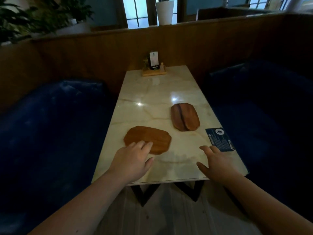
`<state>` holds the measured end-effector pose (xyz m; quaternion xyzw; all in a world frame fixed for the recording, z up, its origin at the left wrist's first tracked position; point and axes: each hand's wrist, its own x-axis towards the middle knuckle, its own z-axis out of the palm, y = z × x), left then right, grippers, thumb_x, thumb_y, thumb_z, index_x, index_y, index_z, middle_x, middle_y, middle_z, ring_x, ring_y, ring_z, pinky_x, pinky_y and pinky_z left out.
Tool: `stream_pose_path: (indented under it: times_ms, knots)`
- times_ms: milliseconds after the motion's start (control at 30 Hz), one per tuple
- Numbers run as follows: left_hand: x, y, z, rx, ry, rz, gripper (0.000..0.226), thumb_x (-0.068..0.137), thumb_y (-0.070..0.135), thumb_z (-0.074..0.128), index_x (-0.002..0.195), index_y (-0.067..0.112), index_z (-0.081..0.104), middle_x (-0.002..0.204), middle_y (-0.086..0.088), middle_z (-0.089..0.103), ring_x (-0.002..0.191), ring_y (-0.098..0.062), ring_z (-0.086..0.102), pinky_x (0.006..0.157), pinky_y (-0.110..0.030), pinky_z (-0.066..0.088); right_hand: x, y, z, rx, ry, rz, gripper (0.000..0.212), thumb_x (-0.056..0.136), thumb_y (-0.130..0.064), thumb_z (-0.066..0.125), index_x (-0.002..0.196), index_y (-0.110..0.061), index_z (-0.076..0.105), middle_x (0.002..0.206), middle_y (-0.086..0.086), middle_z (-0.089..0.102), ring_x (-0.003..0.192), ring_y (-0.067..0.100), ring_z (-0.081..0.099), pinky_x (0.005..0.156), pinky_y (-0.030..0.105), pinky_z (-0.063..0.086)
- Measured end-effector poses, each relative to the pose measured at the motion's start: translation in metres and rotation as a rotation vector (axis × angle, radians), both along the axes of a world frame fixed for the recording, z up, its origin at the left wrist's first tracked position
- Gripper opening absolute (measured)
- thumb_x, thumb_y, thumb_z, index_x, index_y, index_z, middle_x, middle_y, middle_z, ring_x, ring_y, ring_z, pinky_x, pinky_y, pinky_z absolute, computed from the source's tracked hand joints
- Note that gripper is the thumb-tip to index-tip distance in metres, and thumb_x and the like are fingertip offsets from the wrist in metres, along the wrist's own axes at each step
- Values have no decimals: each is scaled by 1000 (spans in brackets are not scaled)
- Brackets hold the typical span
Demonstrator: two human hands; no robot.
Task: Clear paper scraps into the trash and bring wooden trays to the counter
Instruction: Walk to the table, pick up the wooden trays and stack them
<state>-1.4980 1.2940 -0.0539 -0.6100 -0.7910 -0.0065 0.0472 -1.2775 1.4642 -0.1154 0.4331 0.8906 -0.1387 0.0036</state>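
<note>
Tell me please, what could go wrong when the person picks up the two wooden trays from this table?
1. The lighter tray lies flat on the glossy marble table; the left hand rests on its near edge, so it may slide instead of lifting.
2. The right hand, open beside the blue card at the table edge, might knock it off while reaching for the darker tray.

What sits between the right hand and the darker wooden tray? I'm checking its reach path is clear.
Only bare marble tabletop lies between the right hand and the darker wooden tray in the head view; the blue card lies off to the right.
</note>
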Motion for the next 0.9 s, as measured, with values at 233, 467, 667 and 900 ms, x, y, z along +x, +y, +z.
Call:
stream_pose_path:
  times_ms: [233, 467, 667, 900]
  knots:
    - [-33, 70, -29, -84, -98, 0, 55, 92, 52, 32, 140, 26, 26, 136, 2, 48, 113, -18, 50, 78, -35, 50, -26, 60, -25, -54, -19, -47, 63, 88, -57, 49, 141, -31, 28, 143, 3, 43, 108, 21, 58, 79, 36, 54]
    - [-78, 162, -62, -111, -177, -86, 56, 91, 52, 32, 141, 28, 27, 143, 0, 44, 125, -22, 46, 90, -40, 48, -54, 128, -35, -43, -80, -163, 64, 89, -59, 45, 143, -30, 27, 143, 1, 44, 116, 24, 56, 82, 41, 52]
    - [-94, 230, -94, -191, -226, -210, 55, 90, 50, 35, 139, 26, 30, 137, 1, 48, 122, -22, 47, 87, -38, 47, -72, 179, -52, -180, -60, -347, 61, 88, -57, 50, 138, -26, 35, 136, 4, 54, 114, 26, 57, 87, 41, 49]
    - [-108, 281, -126, -291, -255, -218, 56, 88, 49, 44, 137, 24, 31, 129, -1, 52, 116, -24, 51, 82, -41, 50, -89, 228, -88, -413, 132, -496, 52, 88, -47, 60, 130, -19, 46, 127, 8, 61, 103, 25, 60, 77, 33, 46]
